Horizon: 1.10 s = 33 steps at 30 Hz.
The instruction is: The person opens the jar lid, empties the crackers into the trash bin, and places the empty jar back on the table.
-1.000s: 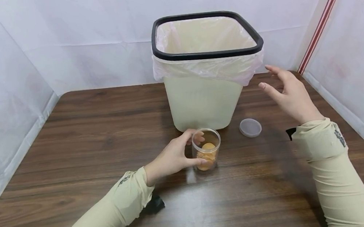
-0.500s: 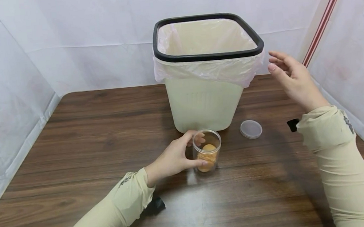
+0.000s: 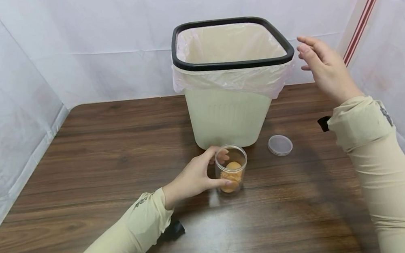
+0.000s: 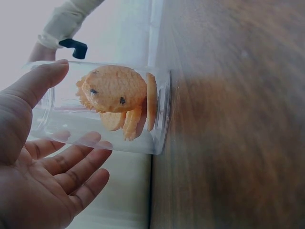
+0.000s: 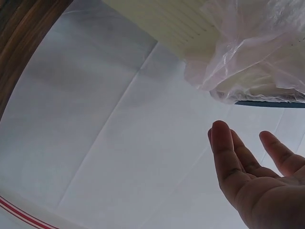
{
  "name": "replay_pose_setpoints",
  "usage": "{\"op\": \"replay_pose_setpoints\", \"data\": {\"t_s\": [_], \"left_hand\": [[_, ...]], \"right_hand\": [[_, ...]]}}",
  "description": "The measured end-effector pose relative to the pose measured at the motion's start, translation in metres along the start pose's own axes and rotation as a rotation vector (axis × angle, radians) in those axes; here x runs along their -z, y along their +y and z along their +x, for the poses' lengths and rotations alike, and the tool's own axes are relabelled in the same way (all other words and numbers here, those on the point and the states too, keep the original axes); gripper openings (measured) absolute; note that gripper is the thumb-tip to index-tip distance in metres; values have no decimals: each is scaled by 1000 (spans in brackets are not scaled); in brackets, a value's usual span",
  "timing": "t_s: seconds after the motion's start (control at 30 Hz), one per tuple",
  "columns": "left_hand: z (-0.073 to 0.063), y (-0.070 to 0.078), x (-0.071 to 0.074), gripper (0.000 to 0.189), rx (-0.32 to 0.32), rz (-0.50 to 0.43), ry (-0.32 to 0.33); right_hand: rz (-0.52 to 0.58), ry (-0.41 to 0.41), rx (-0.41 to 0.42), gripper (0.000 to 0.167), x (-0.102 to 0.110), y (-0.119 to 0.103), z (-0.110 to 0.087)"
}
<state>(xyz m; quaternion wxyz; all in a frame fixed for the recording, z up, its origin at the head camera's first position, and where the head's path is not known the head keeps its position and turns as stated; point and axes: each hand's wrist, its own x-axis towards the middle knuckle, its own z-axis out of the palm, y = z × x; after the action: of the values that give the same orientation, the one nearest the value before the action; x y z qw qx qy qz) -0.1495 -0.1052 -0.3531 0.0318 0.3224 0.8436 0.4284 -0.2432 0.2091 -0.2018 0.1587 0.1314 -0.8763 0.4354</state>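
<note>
My left hand (image 3: 193, 178) grips a clear round jar (image 3: 242, 172) by its side, thumb on the near side and fingers round the far side. The jar stands upright and uncapped on the table. Inside it, in the left wrist view, lie several round orange crackers (image 4: 114, 88), one with dark specks. My right hand (image 3: 332, 74) is raised in the air to the right of the bin's rim, fingers loosely bent, holding nothing. It is apart from the cream trash bin (image 3: 229, 118), whose black rim ring (image 3: 235, 64) holds a thin pinkish bag.
A clear round lid (image 3: 280, 145) lies on the wooden table (image 3: 124, 150), right of the jar and the bin's foot. The bin stands close behind the jar. White sheeting (image 3: 106, 42) encloses the table's back and sides.
My right hand has risen and moved slightly right, up to the height of the bin's rim. My left hand and the jar have stayed in place.
</note>
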Motion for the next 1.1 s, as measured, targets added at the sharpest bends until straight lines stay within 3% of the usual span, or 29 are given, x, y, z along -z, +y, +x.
{"op": "replay_pose_setpoints", "data": {"t_s": [0.23,0.67,0.83,1.1], "left_hand": [[1,0,-1,64,3,0,-5],[3,-1,-2,63,-1,13,0],[5,-1,-3,64,-11,21,4],[5,0,-4,65,18,-4,-14]], "right_hand": [[39,-38,11,47,-2,-5,12],[86,-16,75,42,0,-11,28],[115,-50,62,43,2,-11,37],[51,-117,52,45,3,-9,43]]}}
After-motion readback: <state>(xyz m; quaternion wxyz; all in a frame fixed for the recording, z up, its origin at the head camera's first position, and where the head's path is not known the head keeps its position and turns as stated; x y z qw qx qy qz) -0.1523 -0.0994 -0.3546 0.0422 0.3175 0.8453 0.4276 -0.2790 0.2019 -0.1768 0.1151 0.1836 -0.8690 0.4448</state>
